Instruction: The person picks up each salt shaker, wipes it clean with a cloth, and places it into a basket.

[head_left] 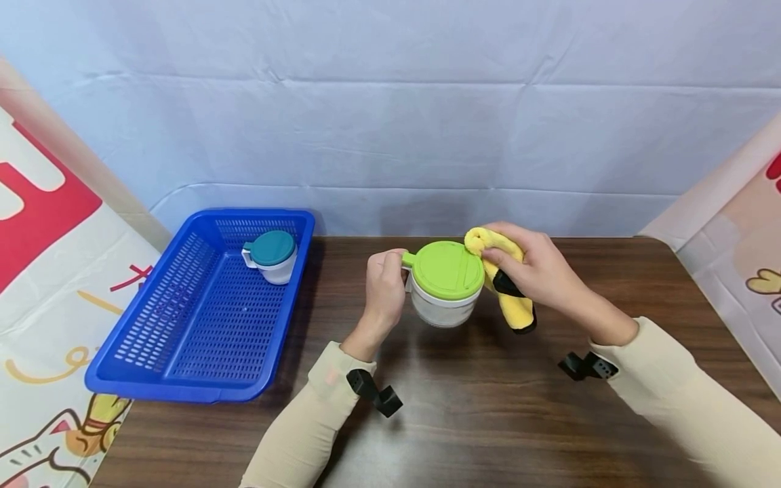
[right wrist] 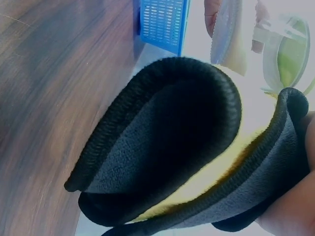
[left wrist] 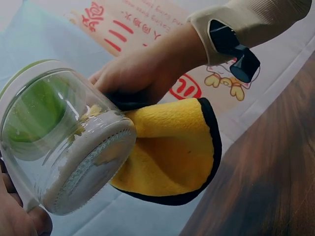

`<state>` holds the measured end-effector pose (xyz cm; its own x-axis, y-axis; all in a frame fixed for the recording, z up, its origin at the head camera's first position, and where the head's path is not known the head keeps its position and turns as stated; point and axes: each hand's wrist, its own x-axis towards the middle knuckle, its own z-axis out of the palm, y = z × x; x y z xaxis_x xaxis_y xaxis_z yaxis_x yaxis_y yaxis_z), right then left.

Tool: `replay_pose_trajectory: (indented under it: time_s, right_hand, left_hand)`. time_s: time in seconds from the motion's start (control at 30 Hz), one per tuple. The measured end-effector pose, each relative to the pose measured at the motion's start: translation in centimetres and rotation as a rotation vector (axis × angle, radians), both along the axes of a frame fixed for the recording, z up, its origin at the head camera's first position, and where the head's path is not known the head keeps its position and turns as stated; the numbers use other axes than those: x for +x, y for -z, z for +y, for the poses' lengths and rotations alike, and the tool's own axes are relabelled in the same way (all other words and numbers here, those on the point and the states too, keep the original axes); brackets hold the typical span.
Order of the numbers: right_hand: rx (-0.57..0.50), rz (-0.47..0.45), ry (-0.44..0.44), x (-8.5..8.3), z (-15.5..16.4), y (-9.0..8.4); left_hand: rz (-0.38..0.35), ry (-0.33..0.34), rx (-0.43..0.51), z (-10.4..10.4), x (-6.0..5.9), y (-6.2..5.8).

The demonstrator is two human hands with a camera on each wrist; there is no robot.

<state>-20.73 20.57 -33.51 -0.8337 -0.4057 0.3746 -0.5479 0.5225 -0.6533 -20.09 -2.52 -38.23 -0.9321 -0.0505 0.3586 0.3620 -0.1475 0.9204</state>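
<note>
My left hand [head_left: 384, 288] grips the handle of a clear glass seasoning jar [head_left: 444, 313] with a bright green lid [head_left: 448, 270], held above the table. In the left wrist view the jar [left wrist: 74, 142] is tilted, and whitish contents show near its base. My right hand [head_left: 539, 268] pinches a yellow cloth [head_left: 518, 310] with black edging against the jar's right side, at the lid's rim. The cloth's loose end hangs down below the fingers. In the right wrist view the folded cloth [right wrist: 162, 132] shows its dark grey side and hides much of the jar.
A blue plastic basket [head_left: 277, 339] stands on the left of the brown wooden table [head_left: 488, 413]. Inside its far right corner sits a similar jar with a teal lid [head_left: 272, 248]. A pale cloth backdrop [head_left: 390, 135] rises behind the table, with printed sheets at both sides.
</note>
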Motion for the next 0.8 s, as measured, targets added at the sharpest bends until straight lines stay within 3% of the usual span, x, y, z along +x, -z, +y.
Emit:
replay_pose_trajectory:
  time_s: [0.23, 0.5, 0.8]
  right_hand:
    - [0.010, 0.010, 0.000, -0.7, -0.4, 0.2]
    - [-0.013, -0.051, -0.013, -1.2, -1.1, 0.1]
    - [-0.022, -0.083, -0.125, -2.4, -1.6, -0.2]
  left_hand:
    - [0.002, -0.007, 0.006, 0.0, 0.0, -0.1]
    - [-0.006, -0.009, 0.012, 0.3, 0.2, -0.1]
    - [0.000, -0.017, -0.015, 0.3, 0.3, -0.1]
